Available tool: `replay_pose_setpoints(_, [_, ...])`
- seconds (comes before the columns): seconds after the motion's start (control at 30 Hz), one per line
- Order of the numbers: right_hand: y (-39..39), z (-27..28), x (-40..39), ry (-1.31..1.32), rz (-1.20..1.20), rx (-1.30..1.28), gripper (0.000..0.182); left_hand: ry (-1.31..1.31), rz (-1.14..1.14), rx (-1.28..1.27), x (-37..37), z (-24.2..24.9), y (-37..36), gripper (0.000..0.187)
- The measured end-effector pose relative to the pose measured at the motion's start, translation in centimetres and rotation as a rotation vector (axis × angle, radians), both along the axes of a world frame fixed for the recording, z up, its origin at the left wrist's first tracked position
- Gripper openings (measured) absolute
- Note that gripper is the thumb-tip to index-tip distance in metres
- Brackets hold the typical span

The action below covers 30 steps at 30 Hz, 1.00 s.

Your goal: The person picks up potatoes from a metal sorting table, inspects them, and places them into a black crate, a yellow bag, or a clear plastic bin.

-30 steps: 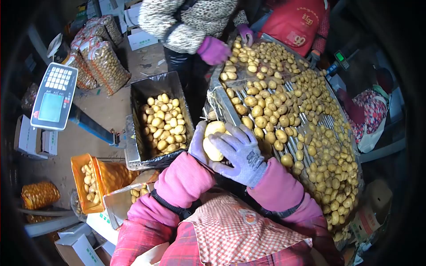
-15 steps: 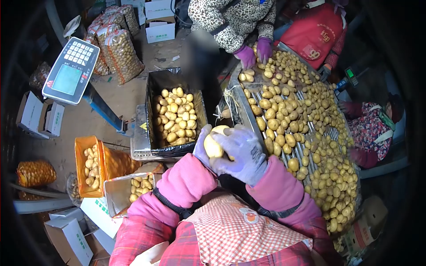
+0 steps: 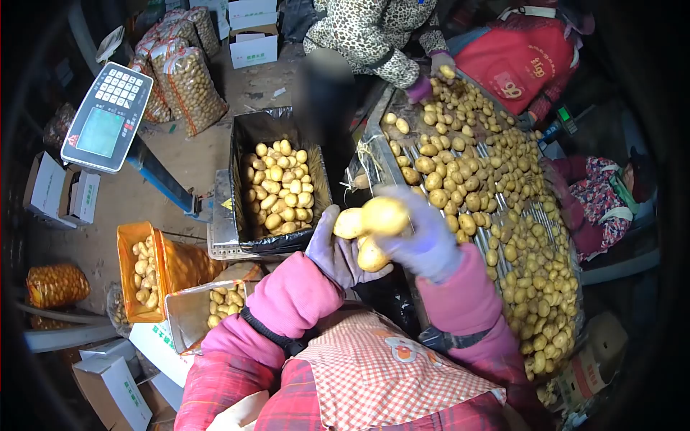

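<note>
My left hand point(image 3: 332, 248), in a pale purple glove, is curled palm-up around two potatoes: one potato point(image 3: 348, 223) by the fingertips and a lower potato point(image 3: 372, 255) over the palm. Close against it on the right, my right hand point(image 3: 424, 241) grips a larger potato point(image 3: 384, 215) and is a little blurred. Just beyond my hands stands a box lined with black plastic point(image 3: 242, 154), part-filled with potatoes, on a scale platform point(image 3: 221, 244). To the right is the sorting table point(image 3: 392, 161) with metal rollers, covered in many potatoes.
A scale display point(image 3: 100, 133) on a blue post rises at left. Below it are an orange crate point(image 3: 128, 287) and a pale bin point(image 3: 188, 312), both holding potatoes. Filled mesh sacks point(image 3: 190, 90) stand behind. Co-workers, one with a purple-gloved hand point(image 3: 419, 89), are around the table.
My right hand has drawn back to the right with the larger potato, uncovering the potatoes in my left hand. Across the table, a co-worker's hand has lifted a potato.
</note>
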State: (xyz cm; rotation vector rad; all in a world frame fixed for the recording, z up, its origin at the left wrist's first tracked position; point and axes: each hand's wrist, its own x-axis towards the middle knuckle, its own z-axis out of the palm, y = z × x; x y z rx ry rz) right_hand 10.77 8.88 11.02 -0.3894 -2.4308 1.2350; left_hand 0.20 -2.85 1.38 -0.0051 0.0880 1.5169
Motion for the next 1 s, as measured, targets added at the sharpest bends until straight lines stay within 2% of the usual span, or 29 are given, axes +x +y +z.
replay_pose_setpoints(0.03, [0.4, 1.1, 0.6, 0.051, -0.105, -0.245, 0.053, 0.001, -0.016, 0.011, -0.4, -0.8, 0.1, 0.075])
replay_pose_setpoints(0.1, [1.8, 0.7, 2.0, 0.208, -0.177, -0.575, 0.051, 0.036, -0.013, 0.023, -0.9, -0.6, -0.2, 0.073])
replay_pose_setpoints(0.17, [2.2, -1.5, 3.0, 0.297, -0.145, -0.638, 0.051, 0.012, -0.023, 0.02, -1.0, -1.2, -0.3, 0.077])
replay_pose_setpoints(0.23, [1.6, -2.9, 3.0, 0.195, -0.053, -0.777, 0.05, 0.02, -0.042, 0.016, -0.9, -1.6, -0.2, 0.079])
replay_pose_setpoints(0.27, [1.0, -2.7, 2.6, 0.086, -0.051, -0.728, 0.052, 0.028, -0.062, 0.01, -0.9, -1.6, -0.2, 0.081])
replay_pose_setpoints(0.3, [0.8, -3.2, 2.3, 0.06, -0.011, -0.822, 0.054, 0.052, -0.079, -0.019, -0.6, -1.6, -0.2, 0.086])
replay_pose_setpoints(0.37, [1.0, -4.3, 1.0, -0.013, 0.162, -0.693, 0.055, 0.218, -0.129, -0.082, -0.1, -1.2, -0.4, 0.09])
replay_pose_setpoints(0.4, [1.2, -5.1, 0.6, -0.059, 0.277, -0.432, 0.055, 0.194, -0.237, -0.109, 0.1, -1.2, -0.4, 0.092])
replay_pose_setpoints(0.43, [1.3, -5.0, 0.4, -0.203, 0.334, -0.292, 0.057, 0.129, -0.352, -0.256, 0.0, -0.8, -0.5, 0.091])
replay_pose_setpoints(0.5, [1.7, -6.5, 0.1, -0.173, 0.383, -0.347, 0.056, 0.145, -0.407, -0.276, 0.2, -1.8, -0.9, 0.088])
replay_pose_setpoints(0.53, [1.1, -6.0, 0.5, -0.311, 0.236, -0.92, 0.056, 0.132, -0.23, -0.141, 1.5, -4.1, -1.5, 0.082])
replay_pose_setpoints(0.57, [1.0, -6.8, 0.8, -0.287, 0.162, -1.108, 0.05, 0.069, -0.22, -0.065, 1.9, -5.0, -2.4, 0.075])
replay_pose_setpoints(0.63, [1.5, -9.9, 0.6, -0.013, 0.144, -1.115, 0.047, 0.082, -0.202, -0.018, 1.3, -5.1, -3.5, 0.071])
replay_pose_setpoints(0.67, [1.7, -9.8, 0.1, -0.028, 0.046, -1.28, 0.048, 0.075, -0.214, -0.066, 0.2, -4.1, -4.4, 0.069])
replay_pose_setpoints(0.7, [2.4, -10.8, -0.7, 0.101, 0.059, -1.504, 0.048, 0.094, -0.165, -0.148, -0.6, -4.1, -5.2, 0.065])
replay_pose_setpoints(0.73, [2.9, -11.0, -1.1, 0.061, -0.001, -1.395, 0.047, 0.043, -0.108, -0.165, -1.4, -3.9, -6.1, 0.063])
replay_pose_setpoints(0.8, [1.4, -7.8, -3.8, 0.027, -0.103, -1.2, 0.041, -0.051, 0.039, -0.167, -2.4, -4.1, -7.5, 0.059])
replay_pose_setpoints(0.83, [1.5, -8.4, -5.0, 0.035, -0.109, -1.209, 0.04, -0.043, 0.091, -0.171, -3.1, -4.2, -8.1, 0.057])
replay_pose_setpoints(0.9, [1.2, -7.4, -6.9, 0.026, -0.159, -0.982, 0.037, -0.042, 0.217, -0.172, -3.8, -4.7, -8.8, 0.056])
replay_pose_setpoints(0.93, [1.3, -7.3, -6.7, 0.089, -0.176, -0.941, 0.037, -0.028, 0.246, -0.156, -4.1, -4.6, -9.1, 0.05])
replay_pose_setpoints(0.97, [1.2, -7.1, -6.6, 0.11, -0.263, -1.047, 0.039, -0.027, 0.255, -0.15, -4.3, -4.6, -9.4, 0.05])
replay_pose_setpoints(1.0, [1.2, -6.5, -6.2, 0.022, -0.211, -0.961, 0.044, 0.003, 0.299, -0.185, -4.3, -4.6, -9.6, 0.046])
